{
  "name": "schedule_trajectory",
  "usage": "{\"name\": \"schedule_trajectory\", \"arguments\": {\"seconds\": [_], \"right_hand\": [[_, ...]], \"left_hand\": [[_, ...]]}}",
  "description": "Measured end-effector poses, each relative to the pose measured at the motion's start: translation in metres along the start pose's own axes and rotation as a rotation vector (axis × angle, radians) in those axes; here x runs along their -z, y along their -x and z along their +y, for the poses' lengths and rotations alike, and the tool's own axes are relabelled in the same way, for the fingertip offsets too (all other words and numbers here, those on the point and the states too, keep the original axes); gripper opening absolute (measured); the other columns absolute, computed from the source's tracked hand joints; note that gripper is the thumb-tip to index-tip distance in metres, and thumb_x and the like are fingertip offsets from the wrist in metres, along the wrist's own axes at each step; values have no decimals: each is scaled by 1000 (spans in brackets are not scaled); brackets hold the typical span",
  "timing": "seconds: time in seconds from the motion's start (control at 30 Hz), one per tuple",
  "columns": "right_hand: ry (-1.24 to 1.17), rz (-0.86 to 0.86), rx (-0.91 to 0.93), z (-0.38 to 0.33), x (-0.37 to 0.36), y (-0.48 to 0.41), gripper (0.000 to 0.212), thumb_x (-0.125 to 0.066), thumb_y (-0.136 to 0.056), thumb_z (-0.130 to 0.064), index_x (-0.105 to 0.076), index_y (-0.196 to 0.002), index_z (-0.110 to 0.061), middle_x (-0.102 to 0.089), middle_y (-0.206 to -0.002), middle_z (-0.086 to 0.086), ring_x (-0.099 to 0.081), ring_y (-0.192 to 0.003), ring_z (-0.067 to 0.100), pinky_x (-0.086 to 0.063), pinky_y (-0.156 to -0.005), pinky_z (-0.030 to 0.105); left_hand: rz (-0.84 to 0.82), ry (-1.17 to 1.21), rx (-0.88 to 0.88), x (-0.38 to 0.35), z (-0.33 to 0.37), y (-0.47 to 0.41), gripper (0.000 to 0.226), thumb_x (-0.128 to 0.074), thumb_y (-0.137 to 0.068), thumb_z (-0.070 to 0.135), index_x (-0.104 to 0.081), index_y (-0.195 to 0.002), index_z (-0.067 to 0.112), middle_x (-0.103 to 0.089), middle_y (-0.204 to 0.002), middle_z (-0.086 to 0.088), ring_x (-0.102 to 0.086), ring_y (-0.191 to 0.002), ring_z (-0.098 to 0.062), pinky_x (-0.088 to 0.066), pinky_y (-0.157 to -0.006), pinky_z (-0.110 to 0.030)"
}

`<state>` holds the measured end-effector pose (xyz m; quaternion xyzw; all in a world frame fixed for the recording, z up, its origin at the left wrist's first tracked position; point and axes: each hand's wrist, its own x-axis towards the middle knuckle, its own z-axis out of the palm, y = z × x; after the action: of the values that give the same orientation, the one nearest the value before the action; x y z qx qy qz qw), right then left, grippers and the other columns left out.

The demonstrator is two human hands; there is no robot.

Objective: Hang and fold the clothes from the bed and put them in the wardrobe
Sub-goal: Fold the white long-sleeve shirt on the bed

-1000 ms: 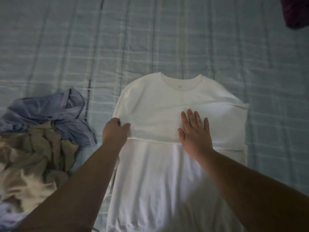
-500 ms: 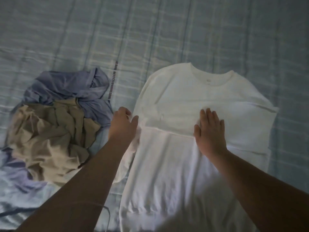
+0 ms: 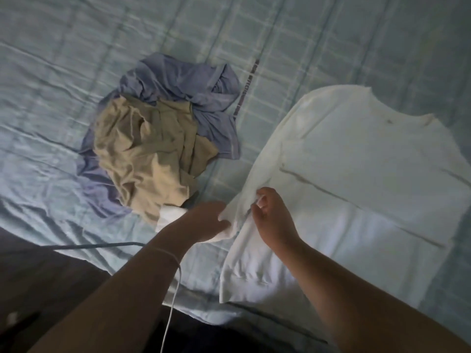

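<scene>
A white long-sleeved top (image 3: 356,179) lies flat on the bed, right of centre, with one sleeve folded across its chest. My left hand (image 3: 206,221) grips the top's left sleeve at the garment's left edge; the sleeve's cuff (image 3: 168,215) pokes out to the left of my wrist. My right hand (image 3: 272,215) pinches the fabric of the top's left side, just beside the left hand. A crumpled beige garment (image 3: 147,154) rests on a crumpled blue-grey garment (image 3: 183,82) to the left of the top.
The bed carries a pale blue checked sheet (image 3: 76,59). Its near edge (image 3: 96,250) runs diagonally across the lower left, with dark floor below. A thin white cable (image 3: 173,294) hangs past my left forearm.
The view has swung left and tilted. My right hand left the top's chest and came to its left edge. My left hand has taken hold of the left sleeve.
</scene>
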<state>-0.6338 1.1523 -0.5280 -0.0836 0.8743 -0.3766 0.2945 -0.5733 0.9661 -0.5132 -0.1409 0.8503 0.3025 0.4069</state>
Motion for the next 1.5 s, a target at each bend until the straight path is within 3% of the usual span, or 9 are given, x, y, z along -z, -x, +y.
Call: {"name": "schedule_trajectory", "arguments": {"seconds": [0.27, 0.47, 0.57, 0.73, 0.87, 0.97, 1.13, 1.27, 1.5], "right_hand": [[-748, 38, -174, -77, 5, -6, 41, -39, -102, -13, -44, -138, -31, -64, -110, 2, -70, -89, 16, -59, -76, 33], [-475, 21, -15, -135, -14, -43, 40, -39, -103, -21, -39, -140, -36, -64, -87, -9, -67, -79, 14, -57, -76, 33], [-109, -147, -29, -137, -39, -62, 53, -39, -101, -21, -22, -150, -33, -65, -102, 4, -59, -80, 18, -48, -73, 30], [186, -371, -89, -115, -64, -76, 74, -44, -98, -26, 1, -155, -38, -60, -94, -1, -60, -83, 23, -47, -80, 37], [539, -253, 5, -118, -56, -77, 63, -40, -94, -34, -17, -153, -41, -62, -97, 5, -60, -90, 26, -43, -74, 36], [768, -3, 246, -129, -49, -71, 48, -41, -91, -39, -46, -138, -34, -60, -105, 7, -57, -98, 30, -46, -75, 39], [828, -399, -16, -152, -44, -80, 51, -16, -102, -47, -24, -150, -31, -56, -136, 8, -54, -121, 33, -40, -93, 44], [859, -253, 148, -156, -49, -87, 32, -31, -99, -38, -46, -126, -28, -63, -92, 3, -63, -98, 29, -36, -69, 33], [712, -11, 515, -158, -77, -105, 58, -39, -94, -36, -35, -148, -16, -51, -132, 17, -49, -113, 38, -48, -86, 46]], "left_hand": [[208, 697, -123, 94, 2, 47, 34, -60, -88, 52, -66, -109, 26, -71, -92, 9, -67, -81, -10, -52, -67, -31], [156, 1060, 10, 174, -62, 54, 34, -59, -91, 48, -71, -96, 16, -66, -77, -10, -63, -56, -13, -49, -47, -26], [154, 836, 56, 183, -97, 59, 30, -65, -93, 39, -67, -108, 13, -74, -92, 3, -66, -82, -7, -50, -77, -33], [288, 18, 50, 152, -129, 40, 58, -79, -66, 59, -52, -111, 35, -51, -112, 7, -57, -92, -11, -48, -79, -31], [752, -427, 41, 100, -123, 47, 63, -74, -67, 58, -57, -112, 17, -52, -119, -10, -53, -104, -32, -45, -87, -47], [992, -340, 42, 64, -122, 53, 43, -72, -78, 38, -60, -103, 6, -55, -113, -20, -54, -102, -38, -44, -89, -50], [1064, -156, 200, 39, -150, 52, 48, -76, -67, 14, -58, -110, 5, -51, -121, -23, -51, -108, -42, -42, -94, -52], [1078, 93, 218, 44, -158, 56, 41, -63, -70, 5, -56, -110, 8, -53, -119, -19, -49, -106, -39, -49, -90, -52], [1038, 476, 229, 100, -171, 108, 15, -57, -95, 21, -66, -105, 28, -64, -77, 10, -56, -67, -2, -42, -64, -13]]}}
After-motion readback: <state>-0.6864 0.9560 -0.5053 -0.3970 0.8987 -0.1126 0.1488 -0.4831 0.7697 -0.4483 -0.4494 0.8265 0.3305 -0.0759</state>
